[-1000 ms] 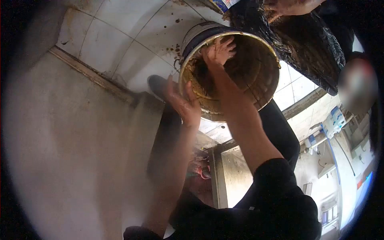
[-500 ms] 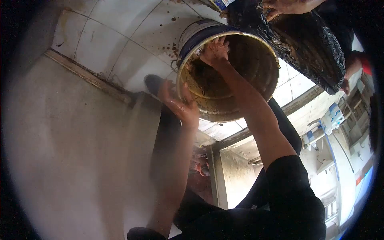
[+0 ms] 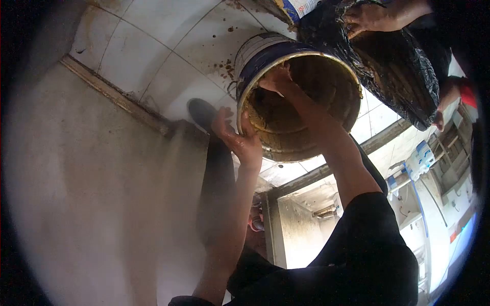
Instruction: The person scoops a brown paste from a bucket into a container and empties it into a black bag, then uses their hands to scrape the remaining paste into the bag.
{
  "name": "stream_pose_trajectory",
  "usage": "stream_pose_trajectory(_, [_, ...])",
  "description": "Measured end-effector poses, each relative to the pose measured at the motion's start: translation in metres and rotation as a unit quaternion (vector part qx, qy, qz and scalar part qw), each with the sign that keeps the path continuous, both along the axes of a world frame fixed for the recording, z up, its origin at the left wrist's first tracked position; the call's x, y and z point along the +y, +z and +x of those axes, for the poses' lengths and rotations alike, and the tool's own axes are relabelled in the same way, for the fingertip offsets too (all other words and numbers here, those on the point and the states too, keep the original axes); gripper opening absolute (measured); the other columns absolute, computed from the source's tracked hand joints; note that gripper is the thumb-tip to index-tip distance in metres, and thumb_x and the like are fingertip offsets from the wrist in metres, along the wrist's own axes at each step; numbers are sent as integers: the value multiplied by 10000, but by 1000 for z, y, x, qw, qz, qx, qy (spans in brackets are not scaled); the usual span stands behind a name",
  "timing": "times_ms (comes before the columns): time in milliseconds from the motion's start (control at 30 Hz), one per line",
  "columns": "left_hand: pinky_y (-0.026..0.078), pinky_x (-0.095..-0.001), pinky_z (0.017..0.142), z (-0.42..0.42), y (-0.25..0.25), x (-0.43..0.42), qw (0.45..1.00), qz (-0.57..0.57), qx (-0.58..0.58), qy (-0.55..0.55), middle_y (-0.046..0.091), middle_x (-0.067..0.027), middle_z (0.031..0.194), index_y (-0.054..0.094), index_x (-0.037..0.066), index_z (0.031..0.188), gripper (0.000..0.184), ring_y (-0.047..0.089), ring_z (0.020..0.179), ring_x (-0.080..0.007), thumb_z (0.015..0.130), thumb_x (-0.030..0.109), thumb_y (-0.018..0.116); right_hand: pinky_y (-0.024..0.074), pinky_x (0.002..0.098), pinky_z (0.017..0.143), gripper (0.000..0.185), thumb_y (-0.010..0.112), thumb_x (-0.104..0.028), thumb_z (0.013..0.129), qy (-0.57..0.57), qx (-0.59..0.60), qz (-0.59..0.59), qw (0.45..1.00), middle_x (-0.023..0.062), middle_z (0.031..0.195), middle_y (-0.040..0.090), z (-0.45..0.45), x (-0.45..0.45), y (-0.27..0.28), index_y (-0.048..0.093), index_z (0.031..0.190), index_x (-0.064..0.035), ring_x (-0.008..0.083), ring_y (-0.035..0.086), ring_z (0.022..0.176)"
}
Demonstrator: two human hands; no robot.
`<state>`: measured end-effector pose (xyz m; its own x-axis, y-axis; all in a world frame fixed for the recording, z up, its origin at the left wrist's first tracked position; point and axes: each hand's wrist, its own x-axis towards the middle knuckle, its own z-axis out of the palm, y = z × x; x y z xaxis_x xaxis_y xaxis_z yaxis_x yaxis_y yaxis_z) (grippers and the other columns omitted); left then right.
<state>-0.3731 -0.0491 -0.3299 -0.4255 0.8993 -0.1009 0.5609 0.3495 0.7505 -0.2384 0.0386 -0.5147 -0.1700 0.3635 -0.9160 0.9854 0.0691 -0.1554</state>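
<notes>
A large bucket (image 3: 326, 148) with a white and dark blue outside lies tilted with its mouth toward me, its inner wall coated in brown-yellow residue. My left hand (image 3: 242, 140) is at the left side of its rim, thumb by the edge and fingers spread. Inside the mouth, near the upper left wall, is my right hand (image 3: 277, 79). Its fingers are partly hidden, and I cannot make out whether it holds anything.
At the upper right, another person's hand (image 3: 370, 19) rests on a black plastic bag (image 3: 403, 66) with brown contents. A second container (image 3: 298, 7) stands beyond the bucket. Brown drops spot the tiled floor (image 3: 194, 46). A ledge (image 3: 112, 94) runs at the left.
My right hand has turned and its fingers are less spread than a second ago, still inside the bucket. The bucket and my left hand appear slightly lower and further right in view.
</notes>
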Motion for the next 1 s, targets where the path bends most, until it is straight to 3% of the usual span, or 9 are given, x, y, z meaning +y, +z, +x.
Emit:
stream_pose_trajectory(300, [323,-481,1057,3,2,2,1000,6,-19,7,403,-213,1297,332,-17,1332,647,416,1229,-330,837,136,721,106,685,1091,887,617,-450,786,-93,159,-39,982,325,1517,-1,20,-7,-48,169,1509,-197,590,26,1356])
stream_pose_trajectory(400, [343,-470,1031,2,-4,1,999,40,5,-9,417,-214,1281,353,-39,1317,628,432,1209,-323,840,140,720,124,675,1094,877,643,-411,784,-107,95,-18,990,314,1519,69,18,-4,-28,176,1507,-243,575,33,1364])
stream_pose_trajectory(600, [351,-454,986,2,-1,1,998,51,-10,-17,419,-216,1246,350,-54,1317,559,448,1145,-320,902,173,649,245,618,1089,830,641,-358,816,-64,170,-11,983,238,1514,223,28,21,50,197,1503,-213,478,118,1402])
stream_pose_trajectory(667, [335,-455,997,2,1,-1,999,38,-18,-9,414,-214,1242,339,-52,1325,548,436,1152,-317,932,228,601,280,514,1117,757,605,-383,840,-257,299,-45,918,193,1513,263,43,19,73,263,1474,-150,396,230,1396])
stream_pose_trajectory(700, [319,-455,1009,1,3,-3,999,21,-24,-7,408,-212,1237,329,-50,1332,546,424,1159,-315,963,283,554,280,514,1117,757,605,-383,840,-255,298,-42,919,193,1513,263,47,20,83,263,1474,-150,396,230,1396])
stream_pose_trajectory(767, [301,-457,1022,-1,2,-3,999,13,-30,-4,399,-207,1243,321,-47,1339,566,412,1175,-307,977,352,496,362,410,1055,682,594,-328,832,-257,302,-61,916,158,1420,421,57,19,80,346,1420,-87,334,419,1275])
stream_pose_trajectory(800, [283,-459,1035,-1,2,-4,999,-1,-35,-4,389,-202,1249,313,-43,1346,597,400,1190,-300,991,421,439,362,410,1055,682,594,-328,832,-254,304,-58,916,158,1420,421,63,14,76,346,1420,-87,334,419,1275])
stream_pose_trajectory(900, [269,-463,1046,0,-6,-6,995,18,-88,41,373,-189,1290,316,-29,1354,636,396,1214,-289,993,493,364,435,320,783,458,562,-154,759,-317,221,-113,916,73,920,602,77,8,78,568,1203,-41,179,523,861])
stream_pose_trajectory(1000, [267,-462,1049,2,5,-5,972,91,-197,89,346,-171,1338,319,-10,1362,679,392,1233,-276,985,554,298,390,243,687,455,531,-102,749,-480,379,-33,791,8,774,523,74,-4,153,572,1201,-72,114,465,753])
